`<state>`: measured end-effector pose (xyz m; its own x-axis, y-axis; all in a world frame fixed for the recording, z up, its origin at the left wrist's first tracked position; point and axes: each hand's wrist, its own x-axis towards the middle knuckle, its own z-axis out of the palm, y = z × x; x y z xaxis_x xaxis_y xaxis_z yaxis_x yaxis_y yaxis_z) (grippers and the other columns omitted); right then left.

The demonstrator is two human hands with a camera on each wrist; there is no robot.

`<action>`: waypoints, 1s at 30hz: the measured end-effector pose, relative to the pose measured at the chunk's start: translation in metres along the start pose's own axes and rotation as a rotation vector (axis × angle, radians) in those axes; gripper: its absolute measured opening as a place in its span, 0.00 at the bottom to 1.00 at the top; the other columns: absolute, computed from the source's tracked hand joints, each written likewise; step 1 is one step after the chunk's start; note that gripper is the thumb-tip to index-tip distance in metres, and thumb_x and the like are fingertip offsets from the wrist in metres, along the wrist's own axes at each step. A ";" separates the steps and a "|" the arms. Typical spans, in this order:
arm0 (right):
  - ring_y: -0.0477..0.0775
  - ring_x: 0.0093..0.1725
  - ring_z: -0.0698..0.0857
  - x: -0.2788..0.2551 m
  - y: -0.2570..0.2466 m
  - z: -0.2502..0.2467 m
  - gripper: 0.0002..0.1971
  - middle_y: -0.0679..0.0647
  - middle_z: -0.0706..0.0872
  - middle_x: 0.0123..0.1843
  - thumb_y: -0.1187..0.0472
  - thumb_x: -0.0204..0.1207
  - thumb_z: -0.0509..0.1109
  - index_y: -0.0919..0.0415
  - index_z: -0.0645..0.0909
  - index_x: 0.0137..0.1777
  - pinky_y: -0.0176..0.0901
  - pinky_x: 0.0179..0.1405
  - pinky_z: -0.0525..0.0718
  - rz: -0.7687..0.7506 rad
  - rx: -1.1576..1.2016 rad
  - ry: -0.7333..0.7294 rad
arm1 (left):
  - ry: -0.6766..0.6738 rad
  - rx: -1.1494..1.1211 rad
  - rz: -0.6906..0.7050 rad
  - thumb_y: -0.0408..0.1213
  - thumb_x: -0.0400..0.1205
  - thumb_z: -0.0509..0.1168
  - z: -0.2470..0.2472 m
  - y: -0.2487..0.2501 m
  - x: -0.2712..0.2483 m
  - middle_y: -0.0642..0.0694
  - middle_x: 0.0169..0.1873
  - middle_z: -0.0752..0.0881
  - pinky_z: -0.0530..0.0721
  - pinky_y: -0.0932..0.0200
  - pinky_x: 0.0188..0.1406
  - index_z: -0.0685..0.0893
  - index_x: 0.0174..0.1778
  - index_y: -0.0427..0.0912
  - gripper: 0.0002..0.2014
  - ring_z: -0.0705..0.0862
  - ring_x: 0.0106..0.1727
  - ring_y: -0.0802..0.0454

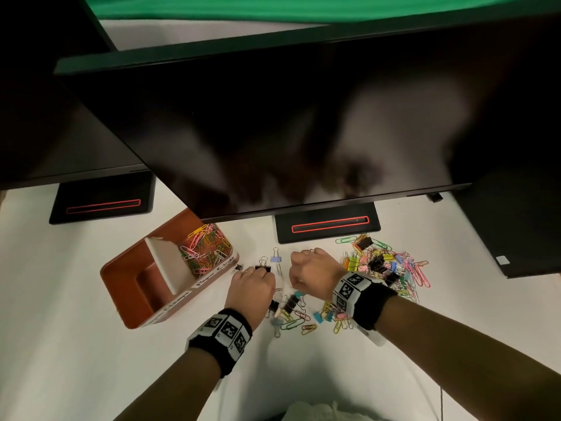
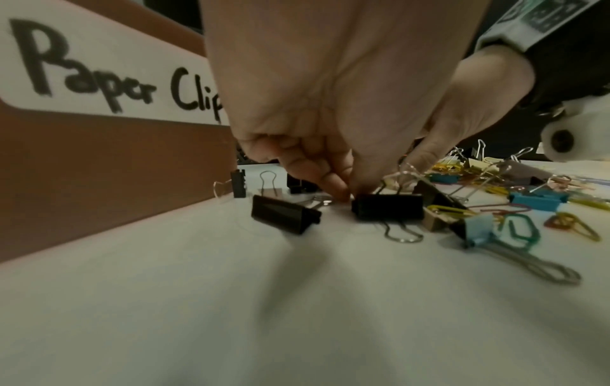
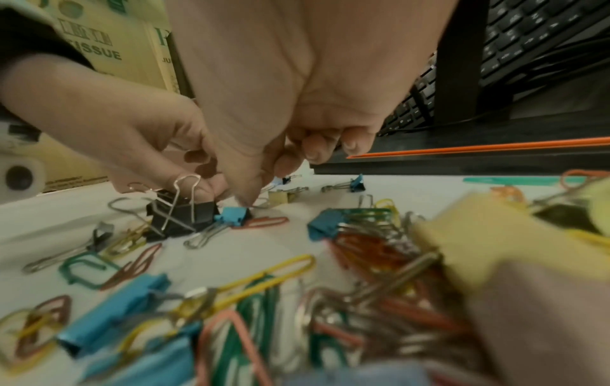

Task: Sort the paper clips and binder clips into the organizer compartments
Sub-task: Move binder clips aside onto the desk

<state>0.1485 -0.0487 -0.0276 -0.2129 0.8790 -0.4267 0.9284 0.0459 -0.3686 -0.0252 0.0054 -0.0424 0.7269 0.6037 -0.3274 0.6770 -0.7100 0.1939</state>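
A brown organizer (image 1: 121, 287) sits at left; its far compartment, labelled "Paper Clip" (image 2: 109, 75), holds several coloured paper clips (image 1: 206, 247). My left hand (image 1: 258, 278) reaches down beside it and pinches a black binder clip (image 2: 388, 210) that rests on the table. Another black binder clip (image 2: 283, 216) lies loose to its left. My right hand (image 3: 251, 201) is close by, thumb and finger pinched at table level on the wire handle of a beige binder clip (image 3: 280, 197), just behind a blue binder clip (image 3: 234, 215). A mixed clip pile (image 1: 385, 265) lies to the right.
Loose paper and binder clips (image 1: 297, 317) are scattered in front of both hands. Two dark monitors overhang the white table; their stands (image 1: 328, 226) (image 1: 101, 202) sit behind the work area. A keyboard (image 3: 528, 39) and a tissue box (image 3: 99, 52) stand further back.
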 end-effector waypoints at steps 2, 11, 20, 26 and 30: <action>0.53 0.53 0.80 -0.008 0.007 -0.004 0.10 0.52 0.78 0.58 0.55 0.81 0.62 0.56 0.82 0.56 0.45 0.57 0.76 0.036 0.127 0.046 | -0.022 -0.083 0.019 0.38 0.79 0.60 -0.004 -0.002 0.001 0.50 0.40 0.85 0.77 0.53 0.50 0.81 0.43 0.47 0.04 0.82 0.46 0.48; 0.52 0.53 0.82 -0.027 0.018 0.002 0.13 0.54 0.85 0.56 0.63 0.80 0.65 0.57 0.79 0.63 0.43 0.57 0.82 0.105 0.309 -0.048 | 0.098 -0.390 -0.147 0.33 0.76 0.63 -0.009 0.004 0.018 0.48 0.42 0.83 0.84 0.53 0.43 0.84 0.46 0.44 0.06 0.81 0.43 0.49; 0.55 0.55 0.82 -0.020 0.013 0.009 0.11 0.55 0.82 0.57 0.56 0.80 0.65 0.58 0.83 0.57 0.47 0.57 0.82 0.098 0.114 -0.078 | 0.113 -0.454 -0.352 0.37 0.80 0.63 -0.002 0.018 0.031 0.45 0.42 0.88 0.85 0.52 0.47 0.80 0.54 0.44 0.08 0.85 0.45 0.46; 0.50 0.53 0.79 -0.025 0.019 0.008 0.08 0.47 0.86 0.51 0.53 0.80 0.63 0.52 0.83 0.50 0.47 0.63 0.71 0.038 0.043 0.011 | 0.147 -0.443 -0.324 0.37 0.78 0.65 0.001 0.019 0.035 0.47 0.48 0.88 0.85 0.49 0.49 0.84 0.49 0.43 0.06 0.85 0.47 0.47; 0.46 0.53 0.80 -0.031 0.039 -0.012 0.08 0.43 0.87 0.50 0.52 0.80 0.64 0.49 0.82 0.55 0.46 0.65 0.70 0.133 0.151 0.162 | 0.159 -0.410 -0.288 0.35 0.78 0.64 0.000 0.018 0.036 0.45 0.45 0.85 0.85 0.50 0.46 0.85 0.43 0.43 0.04 0.84 0.44 0.46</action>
<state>0.1946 -0.0682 -0.0191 -0.0290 0.9377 -0.3462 0.8866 -0.1358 -0.4421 0.0133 0.0144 -0.0504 0.4918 0.8236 -0.2826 0.8183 -0.3262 0.4733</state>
